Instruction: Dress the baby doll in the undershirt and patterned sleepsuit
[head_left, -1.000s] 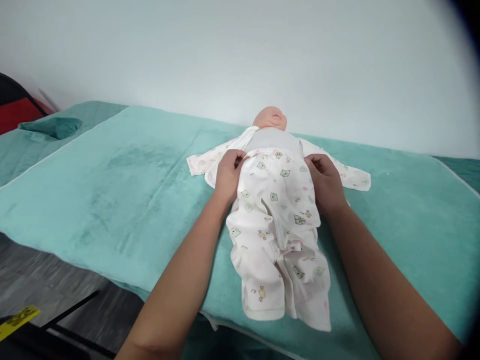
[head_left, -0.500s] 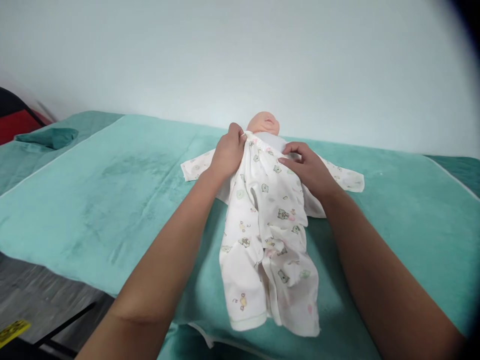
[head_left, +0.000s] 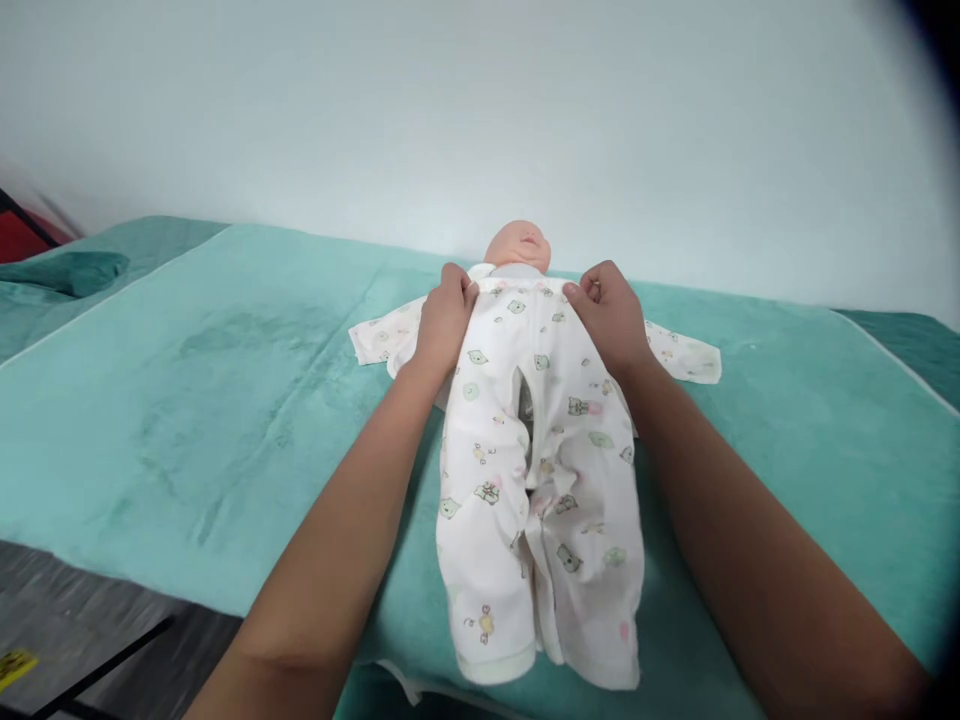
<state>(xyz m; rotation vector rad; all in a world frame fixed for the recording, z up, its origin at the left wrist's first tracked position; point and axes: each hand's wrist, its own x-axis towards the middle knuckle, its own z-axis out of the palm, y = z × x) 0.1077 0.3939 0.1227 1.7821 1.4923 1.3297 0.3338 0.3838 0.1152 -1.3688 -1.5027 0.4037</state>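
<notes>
Green padding [head_left: 247, 420] lies against a pale wall [head_left: 480, 120], where left hand [head_left: 448, 315] and right hand [head_left: 611, 315] pinch opposite waistband corners of patterned trousers [head_left: 495, 400] spread over a doll [head_left: 517, 246].

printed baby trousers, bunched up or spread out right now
Spread out: the printed trousers hang open to full width, the left hand and right hand gripping opposite ends of the waistband, both legs separate below.

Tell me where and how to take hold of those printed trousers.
Probably pinch both ends of the waistband, coming from the outer sides, as the left hand and right hand do. It runs nearly straight across the doll, while the trousers are split and creased lower down.
</notes>
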